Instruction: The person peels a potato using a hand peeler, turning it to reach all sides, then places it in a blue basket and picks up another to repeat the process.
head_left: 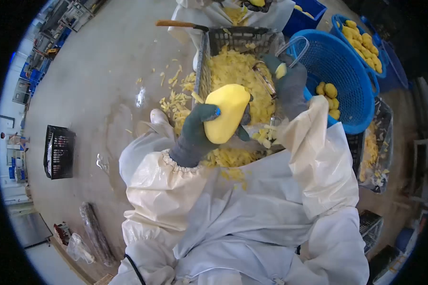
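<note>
My left hand [195,134], in a dark grey-green glove with a blue spot at the thumb, grips a large peeled yellow potato [227,111] above a dark crate. My right hand [288,83], gloved too, is closed at the crate's right side. In it is what looks like a peeler [265,79] with a narrow metal blade, slanting over the peelings; its handle is hidden by the fingers. A small pale piece of peel [281,71] clings to the right glove. Yellow peelings [238,71] fill the crate [203,61].
A blue basket [333,57] with several potatoes [332,95] stands at the right, a fuller basket [335,21] behind it. A wooden-handled tool [176,23] lies across the crate's far-left corner. Peelings [176,102] litter the floor. Another person's gloved hand [257,5] shows opposite.
</note>
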`<state>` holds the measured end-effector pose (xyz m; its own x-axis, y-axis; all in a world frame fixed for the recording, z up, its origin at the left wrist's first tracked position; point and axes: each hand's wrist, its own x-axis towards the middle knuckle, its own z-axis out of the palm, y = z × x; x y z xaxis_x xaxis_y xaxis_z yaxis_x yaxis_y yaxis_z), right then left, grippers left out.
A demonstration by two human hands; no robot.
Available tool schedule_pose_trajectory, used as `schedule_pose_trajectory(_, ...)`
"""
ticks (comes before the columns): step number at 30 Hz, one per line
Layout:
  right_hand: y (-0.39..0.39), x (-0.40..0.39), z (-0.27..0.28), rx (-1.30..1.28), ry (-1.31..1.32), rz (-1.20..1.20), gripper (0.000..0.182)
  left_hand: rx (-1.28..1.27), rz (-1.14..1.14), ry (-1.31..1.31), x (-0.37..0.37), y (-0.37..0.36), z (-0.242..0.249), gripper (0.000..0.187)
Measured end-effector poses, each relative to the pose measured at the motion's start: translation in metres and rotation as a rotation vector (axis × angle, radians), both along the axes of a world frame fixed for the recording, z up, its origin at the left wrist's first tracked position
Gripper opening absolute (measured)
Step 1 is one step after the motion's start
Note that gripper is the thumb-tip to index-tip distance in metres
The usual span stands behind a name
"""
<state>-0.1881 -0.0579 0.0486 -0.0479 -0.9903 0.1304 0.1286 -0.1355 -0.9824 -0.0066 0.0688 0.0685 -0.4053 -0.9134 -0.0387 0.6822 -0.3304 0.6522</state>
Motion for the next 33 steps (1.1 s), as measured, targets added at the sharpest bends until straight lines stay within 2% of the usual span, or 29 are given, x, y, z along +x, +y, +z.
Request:
schedule_pose_trajectory(5,0.021,0.003,0.05,0.267,-0.26,0.203,0.015,0.095,0.1,0.058,0.001,0.0,0.011,0.069)
schedule_pose_trajectory(6,0.028,0.003,0.056,0.25,-0.337,0.277,0.013,0.115,0.126,0.068,-0.004,0.0,0.015,0.065)
schedule_pose_trajectory(7,0.035,0.007,0.059,0.13,-0.279,0.292,0.013,0.137,0.151,0.078,-0.008,0.0,0.017,0.062)
schedule_pose_trajectory(9,0.045,0.013,0.062,-0.106,-0.158,0.318,0.013,0.053,0.114,-0.078,-0.004,0.003,0.01,0.06)
schedule_pose_trajectory(10,0.042,0.011,0.059,-0.045,-0.151,0.267,0.013,0.008,0.094,-0.153,-0.002,0.004,0.008,0.059)
schedule_pose_trajectory(13,0.02,0.009,0.036,0.113,-0.128,0.122,0.014,-0.066,-0.002,-0.014,0.001,0.005,0.018,0.056)
schedule_pose_trajectory(14,0.014,0.007,0.036,0.151,-0.117,0.078,0.014,-0.039,-0.007,-0.014,-0.002,0.006,0.027,0.066)
schedule_pose_trajectory(15,0.011,0.006,0.036,0.192,-0.095,0.045,0.015,-0.023,0.032,-0.034,0.0,0.002,0.026,0.066)
schedule_pose_trajectory(16,0.01,0.0,0.036,0.231,-0.083,0.136,0.011,0.002,0.084,-0.042,0.0,0.001,0.023,0.067)
schedule_pose_trajectory(19,0.038,0.003,0.069,0.217,-0.329,0.388,0.013,0.055,0.11,-0.091,-0.001,0.002,0.019,0.062)
schedule_pose_trajectory(22,0.04,0.018,0.072,0.149,-0.033,0.196,0.013,0.079,0.033,-0.042,0.001,0.006,0.016,0.054)
schedule_pose_trajectory(24,0.0,0.007,0.018,-0.05,-0.003,0.007,0.012,0.05,0.008,0.039,-0.001,0.006,0.017,0.052)
schedule_pose_trajectory(25,-0.014,0.005,-0.001,-0.151,0.005,-0.095,0.012,0.092,0.076,0.021,-0.003,0.005,0.021,0.052)
schedule_pose_trajectory(27,0.004,0.008,0.032,0.058,-0.185,0.061,0.012,0.177,0.24,0.009,-0.007,0.006,0.028,0.053)
schedule_pose_trajectory(29,0.024,0.011,0.054,0.14,-0.398,0.266,0.013,0.216,0.196,0.076,-0.004,0.003,0.026,0.054)
schedule_pose_trajectory(30,0.04,0.013,0.07,0.129,-0.213,0.279,0.014,0.233,0.162,0.102,-0.002,0.001,0.025,0.055)
schedule_pose_trajectory(32,0.045,0.021,0.063,-0.018,0.033,0.207,0.014,0.213,0.067,0.108,-0.001,0.002,0.016,0.061)
schedule_pose_trajectory(33,0.044,0.021,0.066,0.023,0.077,0.175,0.013,0.199,0.024,0.111,-0.001,0.002,0.013,0.064)
